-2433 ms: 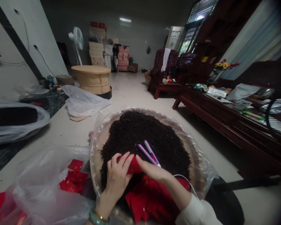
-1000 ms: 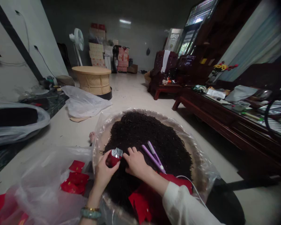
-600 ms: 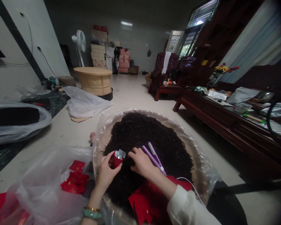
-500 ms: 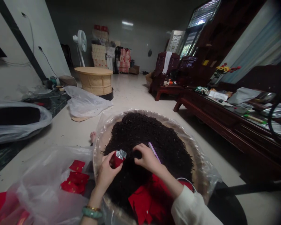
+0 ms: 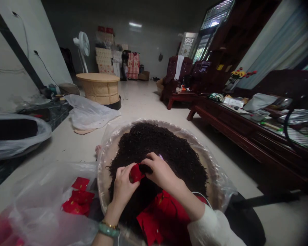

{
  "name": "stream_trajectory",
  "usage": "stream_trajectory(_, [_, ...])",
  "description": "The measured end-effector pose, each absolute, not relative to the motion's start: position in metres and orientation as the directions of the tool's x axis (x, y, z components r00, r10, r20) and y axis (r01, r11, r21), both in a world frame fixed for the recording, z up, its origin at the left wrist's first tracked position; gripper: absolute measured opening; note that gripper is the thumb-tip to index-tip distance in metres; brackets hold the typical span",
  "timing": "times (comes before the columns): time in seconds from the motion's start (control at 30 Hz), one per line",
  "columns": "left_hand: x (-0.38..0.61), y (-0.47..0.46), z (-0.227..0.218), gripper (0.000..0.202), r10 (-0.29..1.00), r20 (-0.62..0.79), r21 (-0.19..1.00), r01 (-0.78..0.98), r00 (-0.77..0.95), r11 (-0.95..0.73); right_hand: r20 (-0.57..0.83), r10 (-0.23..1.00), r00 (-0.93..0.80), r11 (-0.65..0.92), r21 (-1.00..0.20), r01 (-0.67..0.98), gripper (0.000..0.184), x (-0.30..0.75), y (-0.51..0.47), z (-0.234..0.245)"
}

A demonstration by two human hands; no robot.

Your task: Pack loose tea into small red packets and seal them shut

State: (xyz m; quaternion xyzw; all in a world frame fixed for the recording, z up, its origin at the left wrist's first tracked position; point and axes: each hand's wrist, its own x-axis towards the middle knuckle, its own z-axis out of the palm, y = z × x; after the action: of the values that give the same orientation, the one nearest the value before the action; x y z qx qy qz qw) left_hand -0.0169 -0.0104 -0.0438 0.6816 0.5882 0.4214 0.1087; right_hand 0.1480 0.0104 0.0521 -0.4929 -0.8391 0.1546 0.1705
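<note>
My left hand (image 5: 124,182) is closed around a small red foil pouch (image 5: 136,173), tilted toward the right. At the pouch's mouth, my right hand (image 5: 159,171) pinches a clump of dark tea leaves (image 5: 144,168). Both hands are over a large heap of loose dark tea leaves (image 5: 154,140) in a round, plastic-lined basket (image 5: 102,177). Red pouches (image 5: 166,218) lie on the near side of the heap, below my right forearm. A purple, pen-like item (image 5: 161,156) shows mostly hidden behind my right hand.
A clear plastic bag (image 5: 46,201) with several red packets (image 5: 78,201) stands at left. Another lined container (image 5: 12,136) of dark contents sits farther left. A low wooden table (image 5: 220,133) runs along the right; a round bamboo table (image 5: 99,87) and a fan (image 5: 83,44) are beyond.
My left hand has tipped the pouch to the right, hiding its silver opening. My right hand has brought the tea leaves against the pouch's mouth. The view has shifted slightly right.
</note>
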Motion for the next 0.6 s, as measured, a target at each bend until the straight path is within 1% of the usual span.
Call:
stream_trajectory(0.1, [-0.014, -0.011, -0.045, 0.054, 0.892, 0.452, 0.641, 0.707, -0.031, -0.3, 0.149, 0.855, -0.497, 0.508, -0.436, 0.743, 0.039, 0.148, 0.011, 0.049])
stream_trajectory(0.23, [-0.013, -0.011, -0.048, 0.055, 0.896, 0.441, 0.663, 0.689, -0.042, -0.294, 0.201, 0.846, -0.494, 0.521, -0.508, 0.685, 0.048, 0.153, 0.011, 0.044])
stream_trajectory(0.37, [-0.014, -0.012, -0.05, 0.057, 0.903, 0.425, 0.693, 0.662, -0.058, -0.284, 0.216, 0.821, -0.528, 0.547, -0.561, 0.622, 0.039, 0.16, 0.01, 0.04])
stream_trajectory(0.5, [-0.012, -0.013, -0.052, 0.059, 0.917, 0.396, 0.717, 0.641, -0.049, -0.275, 0.179, 0.804, -0.566, 0.565, -0.525, 0.637, 0.041, 0.162, 0.01, 0.04])
stream_trajectory(0.6, [-0.01, -0.013, -0.054, 0.06, 0.923, 0.383, 0.735, 0.619, -0.042, -0.277, 0.152, 0.841, -0.519, 0.52, -0.489, 0.7, 0.037, 0.155, 0.01, 0.037])
